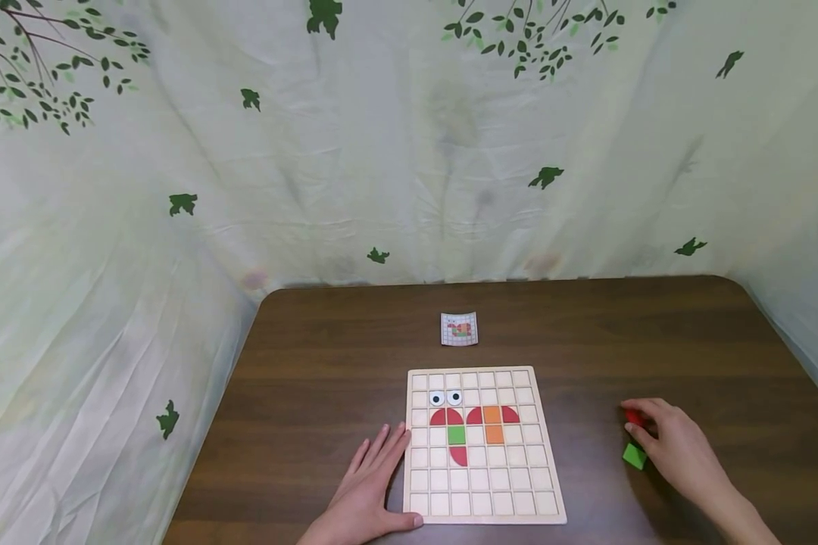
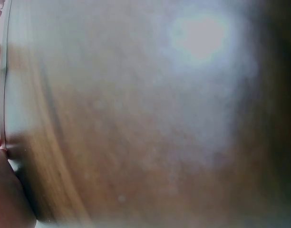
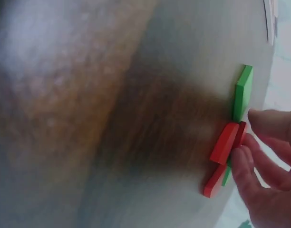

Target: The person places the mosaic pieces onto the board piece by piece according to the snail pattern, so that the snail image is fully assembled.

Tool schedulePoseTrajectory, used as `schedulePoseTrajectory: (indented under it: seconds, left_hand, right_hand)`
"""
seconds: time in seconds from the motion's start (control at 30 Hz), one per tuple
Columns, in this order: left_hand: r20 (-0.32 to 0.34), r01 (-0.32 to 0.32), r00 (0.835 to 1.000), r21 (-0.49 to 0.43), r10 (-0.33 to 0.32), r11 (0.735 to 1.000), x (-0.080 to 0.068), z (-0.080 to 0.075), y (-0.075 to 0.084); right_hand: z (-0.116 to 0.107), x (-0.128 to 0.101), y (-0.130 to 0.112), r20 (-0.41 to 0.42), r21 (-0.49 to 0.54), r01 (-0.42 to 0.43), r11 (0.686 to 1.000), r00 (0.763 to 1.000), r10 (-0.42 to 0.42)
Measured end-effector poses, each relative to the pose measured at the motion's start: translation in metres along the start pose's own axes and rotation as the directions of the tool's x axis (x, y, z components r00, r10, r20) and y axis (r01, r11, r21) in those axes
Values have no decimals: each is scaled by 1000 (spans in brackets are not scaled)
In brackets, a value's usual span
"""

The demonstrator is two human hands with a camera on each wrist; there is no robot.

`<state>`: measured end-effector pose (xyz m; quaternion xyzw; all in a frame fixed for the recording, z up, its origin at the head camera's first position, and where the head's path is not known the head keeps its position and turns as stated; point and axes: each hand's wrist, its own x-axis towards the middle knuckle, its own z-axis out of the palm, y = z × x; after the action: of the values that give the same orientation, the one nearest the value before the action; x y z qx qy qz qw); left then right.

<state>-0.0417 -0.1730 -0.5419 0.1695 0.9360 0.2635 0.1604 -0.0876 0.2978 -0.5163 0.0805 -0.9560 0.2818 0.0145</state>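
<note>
A wooden grid board [image 1: 491, 520] lies on the table. On it sit two eye pieces [image 1: 437, 398], several red quarter-circle pieces [image 1: 458, 456], a green square [image 1: 456, 434] and two orange squares [image 1: 494, 434]. My left hand [image 1: 368, 488] rests along the board's left edge, fingers straight and thumb at the near-left corner. Right of the board, my right hand [image 1: 678, 446] pinches a red piece [image 1: 633, 417] between thumb and fingers. A green block [image 1: 634, 456] lies by the thumb. The right wrist view shows more red pieces [image 3: 225, 142] clustered at the fingertips, partly hidden.
Beyond the board lies a small picture card [image 1: 459, 330] with a coloured grid pattern. The brown table [image 1: 341, 341] ends at a pale cloth [image 1: 409, 166] printed with leaves, which hangs behind it and at both sides.
</note>
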Motion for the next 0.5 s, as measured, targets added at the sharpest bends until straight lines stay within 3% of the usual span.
schedulePoseTrajectory:
  seconds: [0.3, 0.5]
  left_hand:
    - [-1, -6, 1000, 2, 6, 1000, 0, 0, -1]
    - [8, 10, 1000, -6, -10, 1000, 0, 0, 1]
  right_hand:
    - [0, 2, 6, 9, 50, -17, 999, 1000, 17]
    - [1, 4, 7, 10, 30, -24, 999, 1000, 23]
